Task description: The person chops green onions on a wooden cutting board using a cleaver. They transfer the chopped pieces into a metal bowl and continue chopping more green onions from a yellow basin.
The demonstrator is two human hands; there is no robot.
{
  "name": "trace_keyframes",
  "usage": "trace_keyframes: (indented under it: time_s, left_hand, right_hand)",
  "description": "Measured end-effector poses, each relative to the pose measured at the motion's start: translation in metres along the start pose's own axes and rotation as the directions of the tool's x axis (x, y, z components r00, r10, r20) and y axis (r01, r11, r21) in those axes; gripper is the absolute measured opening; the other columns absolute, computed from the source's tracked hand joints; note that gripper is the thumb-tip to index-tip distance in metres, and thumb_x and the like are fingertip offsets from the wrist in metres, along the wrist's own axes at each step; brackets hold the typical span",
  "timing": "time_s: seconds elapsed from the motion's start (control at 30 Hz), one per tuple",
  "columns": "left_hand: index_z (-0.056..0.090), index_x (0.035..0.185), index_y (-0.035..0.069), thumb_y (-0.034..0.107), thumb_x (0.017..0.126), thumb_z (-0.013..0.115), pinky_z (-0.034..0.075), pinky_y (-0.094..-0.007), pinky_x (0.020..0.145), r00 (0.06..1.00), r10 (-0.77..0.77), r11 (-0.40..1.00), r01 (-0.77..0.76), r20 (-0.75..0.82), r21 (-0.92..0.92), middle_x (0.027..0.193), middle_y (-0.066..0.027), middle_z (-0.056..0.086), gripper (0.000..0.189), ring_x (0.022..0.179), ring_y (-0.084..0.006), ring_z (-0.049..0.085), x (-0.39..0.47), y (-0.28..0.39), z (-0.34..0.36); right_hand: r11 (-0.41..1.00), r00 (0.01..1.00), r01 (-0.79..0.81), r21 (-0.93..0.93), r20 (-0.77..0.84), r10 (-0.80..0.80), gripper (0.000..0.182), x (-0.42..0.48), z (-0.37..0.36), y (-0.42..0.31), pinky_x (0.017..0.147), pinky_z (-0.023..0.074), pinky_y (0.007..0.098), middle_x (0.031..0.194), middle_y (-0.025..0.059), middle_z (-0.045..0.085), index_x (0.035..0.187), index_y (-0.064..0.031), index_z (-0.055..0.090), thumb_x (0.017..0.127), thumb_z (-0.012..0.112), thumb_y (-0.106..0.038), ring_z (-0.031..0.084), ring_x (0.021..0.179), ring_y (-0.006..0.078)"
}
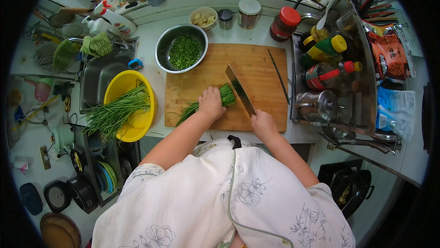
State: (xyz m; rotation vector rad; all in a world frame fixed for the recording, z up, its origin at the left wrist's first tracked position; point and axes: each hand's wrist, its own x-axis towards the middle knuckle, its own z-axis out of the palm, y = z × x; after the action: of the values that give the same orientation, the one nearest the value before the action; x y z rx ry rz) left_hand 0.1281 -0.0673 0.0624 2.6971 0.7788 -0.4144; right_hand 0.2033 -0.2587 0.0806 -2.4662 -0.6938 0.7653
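Note:
My left hand [211,103] presses a bundle of green chives [227,95] onto the wooden cutting board [202,59]. The cut ends poke out on the right of my fingers, and the other ends trail toward the board's lower left. My right hand [264,124] grips a cleaver [240,90] by its handle, which the fingers hide. Its blade slants up and left, just right of the cut ends. Finely chopped greens [185,51] fill part of a steel bowl [160,55] that overlaps the board's upper left corner.
Long uncut chives [117,108] hang over the rim of a yellow basin [153,110] beside the steel sink [94,76]. One dark chopstick-like stick [279,76] lies on the board's right side. A rack of bottles [295,86] borders the right; jars [249,12] and a garlic bowl [203,18] stand behind.

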Motion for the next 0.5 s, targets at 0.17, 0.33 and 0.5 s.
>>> trace_keyframes:
  time_s: [0.17, 0.33, 0.5]
  left_hand:
    - [0.049, 0.115, 0.003, 0.016, 0.061, 0.079, 0.041, -0.0468, 0.088, 0.988, 0.136, 0.988, -0.141, -0.076, -0.065, 0.113, -0.0148, 0.049, 0.063, 0.111, -0.0340, 0.047, -0.008, -0.011, 0.008]
    - [0.051, 0.115, 0.006, 0.014, 0.056, 0.080, 0.039, -0.0453, 0.089, 0.951, 0.253, 0.963, -0.265, -0.177, -0.045, 0.117, -0.0134, 0.049, 0.066, 0.111, -0.0324, 0.047, -0.016, -0.017, 0.017]
    - [0.049, 0.121, 0.008, 0.014, 0.055, 0.078, 0.037, -0.0417, 0.094, 0.847, 0.402, 0.909, -0.414, -0.347, 0.044, 0.129, -0.0094, 0.045, 0.072, 0.117, -0.0289, 0.043, -0.022, -0.019, 0.019]
  right_hand:
    - [1.000, 1.000, -0.006, 0.002, 0.000, 0.006, 0.026, 0.013, 0.003, 0.005, 0.076, 0.0492, 0.0492, 0.084, 0.0270, 0.064, 0.086, 0.0003, 0.064, 0.084, 0.048, -0.020, 0.062, 0.083, 0.0425]
    - [0.997, 1.000, 0.016, -0.080, -0.007, -0.017, 0.025, 0.017, -0.009, -0.013, 0.075, 0.0476, 0.0504, 0.082, 0.0268, 0.063, 0.083, 0.0012, 0.064, 0.082, 0.049, -0.019, 0.061, 0.082, 0.0432]
    - [0.992, 0.997, 0.069, -0.105, 0.044, -0.065, 0.024, 0.018, -0.012, -0.016, 0.075, 0.0481, 0.0497, 0.082, 0.0255, 0.063, 0.084, -0.0001, 0.064, 0.081, 0.050, -0.019, 0.061, 0.081, 0.0422]
